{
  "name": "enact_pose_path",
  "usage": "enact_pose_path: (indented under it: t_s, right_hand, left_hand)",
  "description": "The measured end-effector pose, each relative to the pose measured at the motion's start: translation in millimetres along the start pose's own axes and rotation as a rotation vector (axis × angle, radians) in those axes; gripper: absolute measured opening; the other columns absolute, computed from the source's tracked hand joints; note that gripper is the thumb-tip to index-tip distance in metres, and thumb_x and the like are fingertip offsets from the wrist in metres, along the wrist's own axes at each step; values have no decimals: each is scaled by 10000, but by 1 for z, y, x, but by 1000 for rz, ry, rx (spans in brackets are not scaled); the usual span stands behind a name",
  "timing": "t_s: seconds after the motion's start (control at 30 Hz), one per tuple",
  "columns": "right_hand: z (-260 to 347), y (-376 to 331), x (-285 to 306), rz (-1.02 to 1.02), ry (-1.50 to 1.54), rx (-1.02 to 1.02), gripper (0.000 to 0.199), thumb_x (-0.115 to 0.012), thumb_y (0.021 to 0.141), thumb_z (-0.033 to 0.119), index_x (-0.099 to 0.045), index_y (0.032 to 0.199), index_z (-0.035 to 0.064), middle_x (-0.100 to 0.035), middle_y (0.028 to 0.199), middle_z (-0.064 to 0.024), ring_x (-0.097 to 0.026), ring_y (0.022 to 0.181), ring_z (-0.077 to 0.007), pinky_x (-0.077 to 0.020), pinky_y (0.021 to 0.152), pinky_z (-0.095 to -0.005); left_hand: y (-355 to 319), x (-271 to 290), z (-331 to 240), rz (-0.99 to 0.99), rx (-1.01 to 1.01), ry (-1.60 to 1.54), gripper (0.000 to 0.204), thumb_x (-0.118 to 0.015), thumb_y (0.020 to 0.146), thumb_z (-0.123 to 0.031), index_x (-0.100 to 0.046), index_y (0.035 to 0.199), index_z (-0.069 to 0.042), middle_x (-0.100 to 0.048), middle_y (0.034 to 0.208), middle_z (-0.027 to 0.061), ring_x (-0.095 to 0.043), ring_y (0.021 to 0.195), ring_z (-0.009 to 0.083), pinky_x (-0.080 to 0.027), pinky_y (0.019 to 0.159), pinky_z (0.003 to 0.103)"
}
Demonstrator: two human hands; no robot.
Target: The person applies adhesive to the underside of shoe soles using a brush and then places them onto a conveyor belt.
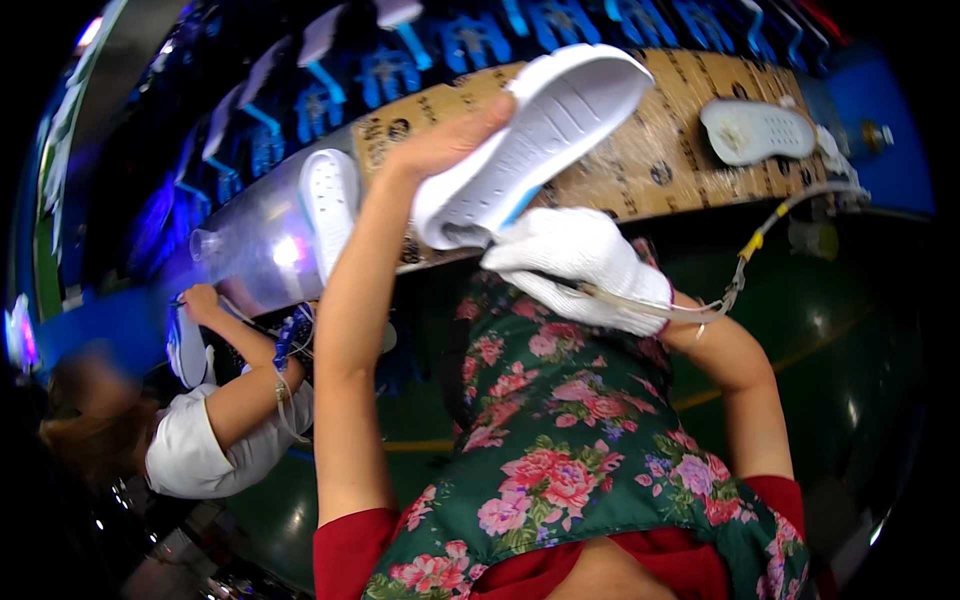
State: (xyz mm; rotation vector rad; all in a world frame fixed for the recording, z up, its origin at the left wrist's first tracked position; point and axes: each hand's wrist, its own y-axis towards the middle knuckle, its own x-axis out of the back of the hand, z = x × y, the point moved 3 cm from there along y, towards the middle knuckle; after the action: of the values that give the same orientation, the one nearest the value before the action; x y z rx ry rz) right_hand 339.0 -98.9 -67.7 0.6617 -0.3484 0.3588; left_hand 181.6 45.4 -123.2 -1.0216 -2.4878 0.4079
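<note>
Containers first: clear plastic cylinder [262,262] lies at the left end of the bench, glare on its wall, can't make out contents. Small pale yellowish vessel [812,239] below the bench's right end, dim, contents unreadable.

White sole [535,145] is held up over the near edge of the cardboard-covered bench [650,130], tilted, dished face toward the camera (molded lines toward one end, small holes toward the other).

Left hand [450,145]: bare, closed on the sole's upper-left edge, arm reaching up and forward, nearly straight. Right hand [585,262]: white knit glove, elbow bent outward, forearm angled in, fingers curled round the end of a thin tube [640,302] by the sole's lower end. Tip mostly hidden; can't tell if it touches the sole. Tube runs right, past a yellow connector [752,244].

A second sole [328,205] stands left of the forearm; a third [757,132] lies at right, pale lump on one end. Co-worker [225,430] at far left holds a white-and-blue piece [185,345]. Blue racks [475,40] behind.
</note>
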Motion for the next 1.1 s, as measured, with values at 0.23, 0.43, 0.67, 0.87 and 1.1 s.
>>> enact_pose_path:
  t_s: [0.23, 0.43, 0.67, 0.87, 1.1]
  right_hand:
    - [-37, -21, 18, -463, 973, -909, 184, -690, 881, -18, -705, 1061, -51, -671, 828, -71, -565, 634, -86, -412, 526, -200]
    - [-64, -18, 1, -681, 1152, -902, 197, -658, 904, -32, -673, 1098, -63, -617, 773, -49, -541, 615, -94, -404, 519, -206]
    - [-63, -17, -20, -667, 1211, -934, 223, -659, 905, -36, -663, 1126, -65, -625, 788, -49, -547, 621, -93, -407, 528, -210]
    - [-35, -2, -15, -576, 1049, -813, 167, -682, 889, -29, -698, 1054, -51, -657, 793, -64, -572, 623, -95, -424, 529, -216]
    - [12, 39, 28, -301, 260, -296, 219, -751, 823, 3, -755, 1042, -2, -754, 952, -113, -706, 822, -206, -559, 736, -325]
  left_hand:
    - [11, -7, 17, 369, -512, -1342, 1036, -140, 876, -875, -461, 1442, -68, -661, 1137, 238, -710, 938, 376, -612, 828, 506]
    - [-31, -16, 32, -434, -598, -1825, 532, -373, 1078, -402, -415, 1509, -94, -366, 1589, 172, -375, 1445, 337, -257, 1230, 521]
    - [-130, -73, 67, 117, -475, -1738, 953, -356, 941, -750, -184, 1615, -99, -231, 1620, 284, -302, 1417, 581, -293, 1120, 712]
    - [-128, -114, 58, 53, -394, -1853, 907, -571, 821, -406, -250, 1588, -43, -328, 1599, 228, -360, 1425, 509, -357, 1095, 699]
    - [-89, -128, 48, 132, -504, -1828, 994, -482, 829, -847, -394, 1530, -147, -499, 1494, 148, -519, 1324, 401, -403, 1104, 625]
